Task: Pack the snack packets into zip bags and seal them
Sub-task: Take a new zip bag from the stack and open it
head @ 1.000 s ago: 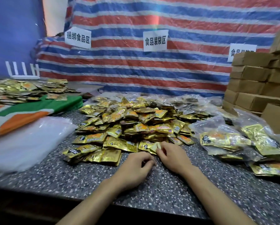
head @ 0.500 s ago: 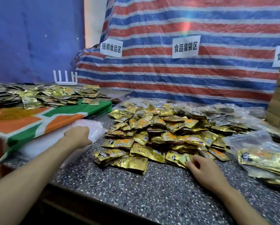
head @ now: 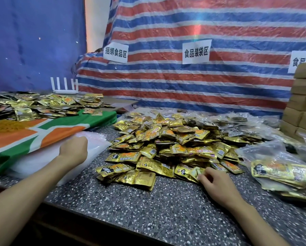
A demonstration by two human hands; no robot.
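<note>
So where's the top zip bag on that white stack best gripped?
Probably its free right edge, from the side of the packet pile: the zip bag stack lies flat, its left part tucked under the green-orange cloth. The left hand rests on it; the right hand pinches a snack packet.

Red-white-blue striped tarp [head: 210,89] hangs as backdrop. Three white paper signs on it: left sign [head: 116,52], centre sign [head: 196,51], right sign [head: 302,61] partly hidden. Left of tarp: plain blue sheet [head: 33,41]. At tarp's lower left corner: white four-pronged object [head: 64,86]. At tarp's right edge: stacked cardboard boxes [head: 303,103]. Below tarp: speckled bench [head: 148,210]. Below-left of tarp: green-orange-white cloth [head: 60,128].
</note>
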